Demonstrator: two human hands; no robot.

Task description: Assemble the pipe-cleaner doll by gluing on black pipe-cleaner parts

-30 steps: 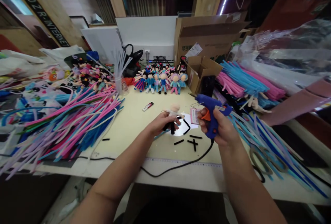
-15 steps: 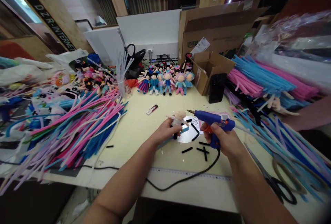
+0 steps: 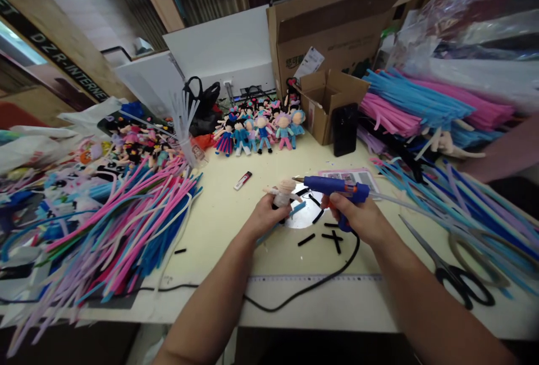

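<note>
Cluttered from edge to edge, the pale desk [image 3: 219, 208] carries on its left a broad heap of pink, blue and lilac pipe cleaners [image 3: 122, 224] that spills toward the front edge, with a cup of clear glue sticks [image 3: 185, 129] standing behind it. Near the middle, the left hand [image 3: 265, 218] is closed around a small unfinished doll [image 3: 283, 192], held upright just above the desk, its pale head showing over the fingers. The nozzle of the blue glue gun [image 3: 332, 188] points at that head and sits very close to it; the right hand [image 3: 360, 216] grips the gun's handle with a finger at the trigger. With thumb and fingertips so near the tip, hot glue could reach skin, or a string could smear the doll's face if the gun wavers. Short black pieces [image 3: 326, 236] lie just below the hands, and the gun's black cord [image 3: 303, 289] loops across the front of the desk, where a forearm could snag it. Farther right, scissors [image 3: 452, 275] rest among loose blue stems. Behind, a row of finished dolls [image 3: 259, 129] and an open cardboard box [image 3: 324, 101] stand well clear.
</note>
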